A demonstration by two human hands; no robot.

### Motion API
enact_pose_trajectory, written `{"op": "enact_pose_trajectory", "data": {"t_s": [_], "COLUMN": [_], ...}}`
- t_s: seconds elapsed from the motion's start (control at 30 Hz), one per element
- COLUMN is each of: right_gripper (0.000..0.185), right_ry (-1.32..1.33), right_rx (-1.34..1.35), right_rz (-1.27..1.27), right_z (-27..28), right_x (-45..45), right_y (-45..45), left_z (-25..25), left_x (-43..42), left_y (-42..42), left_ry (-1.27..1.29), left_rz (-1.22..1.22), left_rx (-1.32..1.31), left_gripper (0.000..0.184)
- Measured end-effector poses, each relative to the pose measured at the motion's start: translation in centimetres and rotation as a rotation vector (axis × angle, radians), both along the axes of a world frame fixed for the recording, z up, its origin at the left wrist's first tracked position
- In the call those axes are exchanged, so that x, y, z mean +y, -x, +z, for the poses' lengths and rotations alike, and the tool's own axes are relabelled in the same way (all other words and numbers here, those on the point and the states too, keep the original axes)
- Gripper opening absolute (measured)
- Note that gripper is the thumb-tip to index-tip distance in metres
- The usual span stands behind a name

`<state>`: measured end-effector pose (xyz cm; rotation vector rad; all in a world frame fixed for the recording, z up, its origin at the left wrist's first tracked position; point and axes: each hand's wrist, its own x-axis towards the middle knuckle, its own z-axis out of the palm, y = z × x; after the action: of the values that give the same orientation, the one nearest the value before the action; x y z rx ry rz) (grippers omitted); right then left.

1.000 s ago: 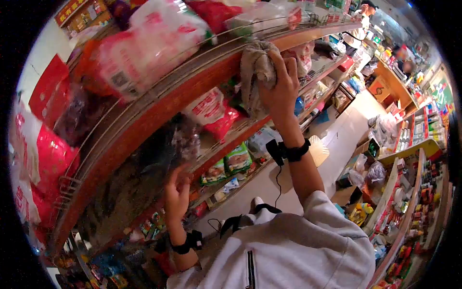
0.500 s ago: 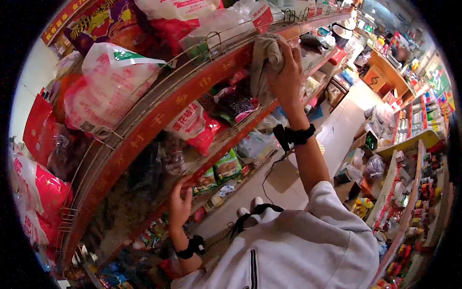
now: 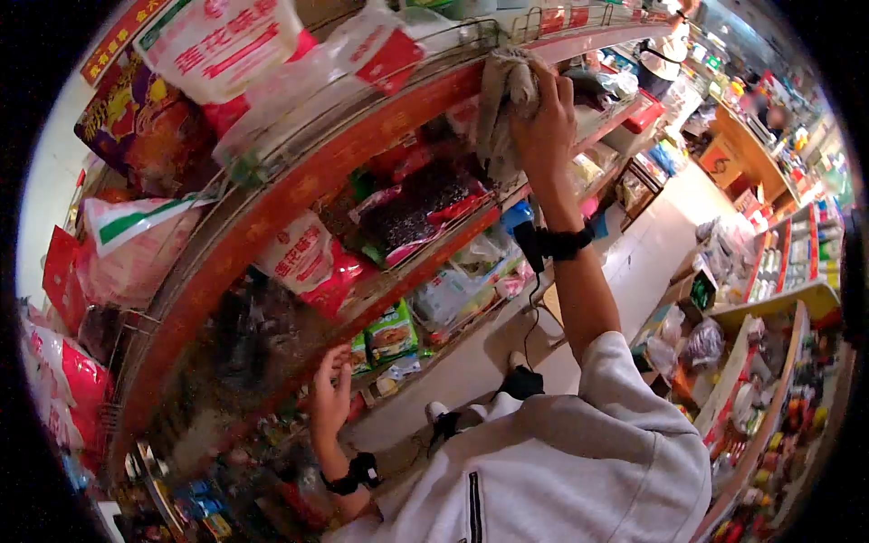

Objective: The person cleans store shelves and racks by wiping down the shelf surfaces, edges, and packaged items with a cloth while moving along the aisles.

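My right hand [image 3: 548, 127] is closed round a crumpled grey cloth [image 3: 500, 109], which is pressed on the red front edge [image 3: 362, 136] of the upper shelf and hangs down below it. My left hand [image 3: 330, 398] is lower down beside the lower shelf's red edge [image 3: 389, 294], its fingers loosely bent and apart, holding nothing. Whether its fingertips touch that edge I cannot tell. Behind the edge, between my hands, lie a red-and-white bag [image 3: 312, 258] and a dark bag with a clear front [image 3: 421, 213].
Large red-and-white bags [image 3: 226, 45] stand on the upper shelf behind a wire rail [image 3: 434, 50]. Green packets [image 3: 394, 335] sit lower down. A tiled aisle [image 3: 634, 262] runs to a wooden counter [image 3: 751, 149], with a person near it. Stocked shelves [image 3: 769, 380] line the right.
My body has moved along the shelf, so the bags now appear farther left. My right hand still grips the cloth, now farther along the red edge. My left hand remains empty.
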<state>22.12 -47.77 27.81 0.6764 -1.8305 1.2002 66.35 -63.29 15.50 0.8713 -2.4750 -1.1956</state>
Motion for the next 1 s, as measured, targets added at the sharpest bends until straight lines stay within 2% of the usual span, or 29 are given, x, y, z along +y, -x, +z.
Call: {"op": "enact_pose_trajectory", "data": {"t_s": [0.13,0.2,0.27,0.33,0.4,0.47,0.53,0.7,1.0], "right_gripper": [0.057,0.058,0.058,0.059,0.061,0.063,0.067,0.067,0.064], "right_ry": [0.110,0.155,0.111,0.012,-0.061,-0.127,-0.149,-0.122,-0.102], "right_rx": [0.100,0.037,0.007,0.033,0.049,0.104,0.149,0.057,0.086], "right_rz": [0.295,0.380,0.387,0.380,0.399,0.397,0.368,0.375,0.340], "right_z": [-1.1,-1.1,-0.4,0.3,1.0,0.9,0.7,0.8,0.7], "right_x": [4.4,6.6,7.7,7.4,6.8,6.0,6.3,7.2,8.7], "right_y": [1.9,2.7,4.6,6.5,7.5,8.3,9.5,11.5,15.5], "left_z": [1.7,4.4,8.1,9.5,10.0,11.6,12.4,11.7,7.9], "left_x": [6.1,8.2,11.4,13.0,14.9,16.0,16.4,16.8,15.2], "left_y": [8.6,13.0,17.5,20.7,23.3,26.1,28.0,30.4,30.8], "left_ry": [0.182,0.205,0.129,0.436,0.465,0.540,0.548,0.501,0.419], "left_rz": [0.147,-0.060,0.003,-0.115,-0.045,-0.135,-0.176,-0.251,-0.325], "left_rx": [-0.041,0.087,0.067,0.095,0.057,0.158,0.139,0.107,0.136], "left_gripper": [0.032,0.032,0.033,0.033,0.035,0.038,0.040,0.043,0.038]}}
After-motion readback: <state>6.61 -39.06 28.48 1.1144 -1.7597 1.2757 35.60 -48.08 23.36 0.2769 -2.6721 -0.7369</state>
